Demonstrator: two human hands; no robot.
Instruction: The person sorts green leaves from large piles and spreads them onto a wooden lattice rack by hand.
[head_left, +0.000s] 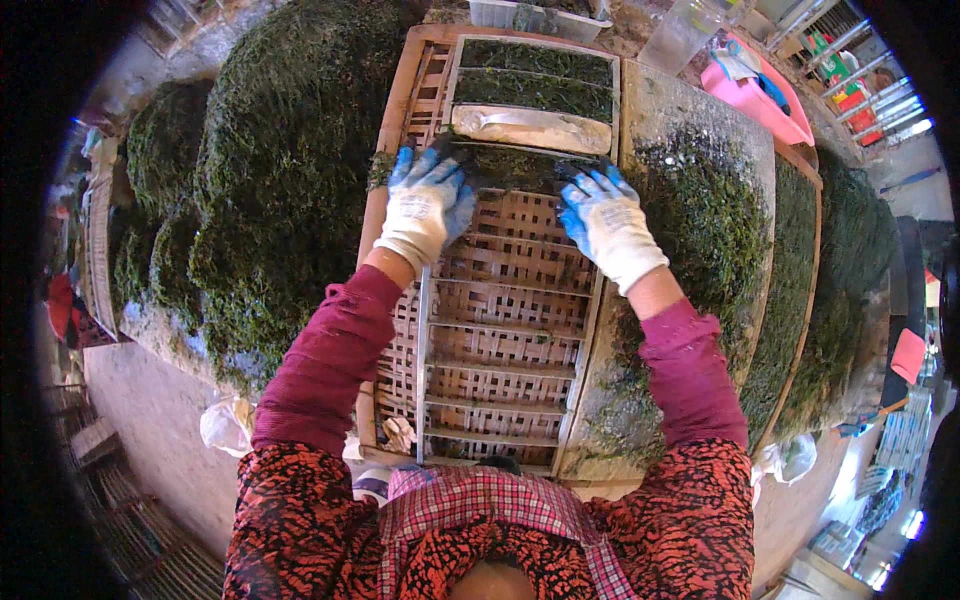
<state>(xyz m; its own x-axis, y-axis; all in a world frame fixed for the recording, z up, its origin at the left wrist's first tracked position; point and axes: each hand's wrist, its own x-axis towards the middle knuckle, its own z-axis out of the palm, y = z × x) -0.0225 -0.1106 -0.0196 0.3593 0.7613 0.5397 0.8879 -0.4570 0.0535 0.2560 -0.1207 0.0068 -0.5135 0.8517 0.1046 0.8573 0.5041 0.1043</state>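
Observation:
A metal frame with crossbars (495, 325) lies on a woven slatted tray (396, 337) in front of me. Dark green seaweed or similar plant matter (532, 94) fills its far sections, and a wooden block with a handle (532, 130) rests across it. My left hand (427, 196), in a white glove with blue fingers, is at the left end of the filled section just below the block. My right hand (607, 217), gloved alike, is at that section's right end. Both hands' fingertips touch the dark green matter; whether they grip any is unclear.
A large green heap (292, 165) rises at the left. More plant matter (697, 195) lies on a board at the right, beside another filled tray (787, 292). A pink basin (757, 90), a clear container (679, 34) and a pale tub (540, 21) stand at the far side.

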